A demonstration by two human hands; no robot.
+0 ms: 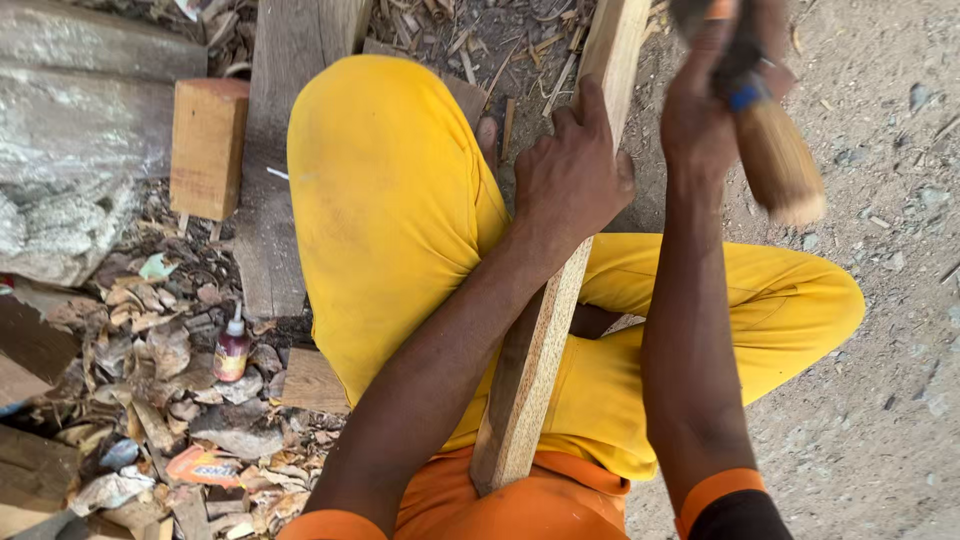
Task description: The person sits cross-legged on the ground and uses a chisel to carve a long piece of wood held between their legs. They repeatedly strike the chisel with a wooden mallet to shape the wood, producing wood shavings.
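Outdoors: dirt ground [880, 420] w/ leaf litter [150, 350].

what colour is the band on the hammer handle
Blue, on the wooden-handled hammer in the right hand; head view.

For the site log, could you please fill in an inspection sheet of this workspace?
Surface: bare dirt ground, grit and small stones.
Job's things: long wooden plank between the knees; wooden-handled tool, blurred.
Clutter: wood block, small bottle, dry leaves, wood scraps.
Hands: left hand grips plank; right hand raised with tool.
Cables: nothing seen.
Surroundings: boards, rough slab on the left.
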